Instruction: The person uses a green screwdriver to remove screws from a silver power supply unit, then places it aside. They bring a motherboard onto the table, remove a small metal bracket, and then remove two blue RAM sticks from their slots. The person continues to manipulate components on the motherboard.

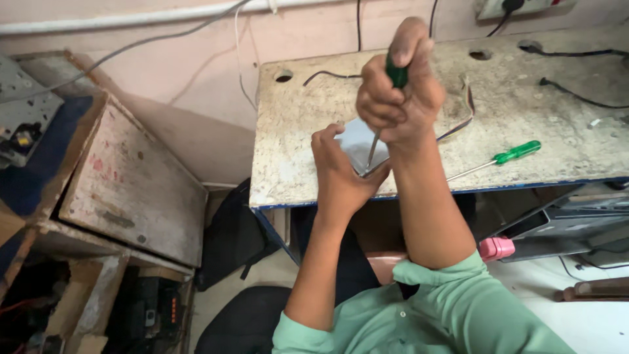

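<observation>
Screwdriver (395, 73) with green handle, head view: right hand (400, 92) fisted round it, tip down on grey flat panel (357, 141) at surface (288, 144) centre. Left hand (341, 170) steadies panel's 7 o'clock edge. Prying or unscrewing step, I judge. Spare screwdriver (501, 158) at 3 o'clock.

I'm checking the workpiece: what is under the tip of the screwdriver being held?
A flat pale grey plate lies on the worn table under the screwdriver. The left hand covers its near edge; the right hand grips the handle.
</observation>
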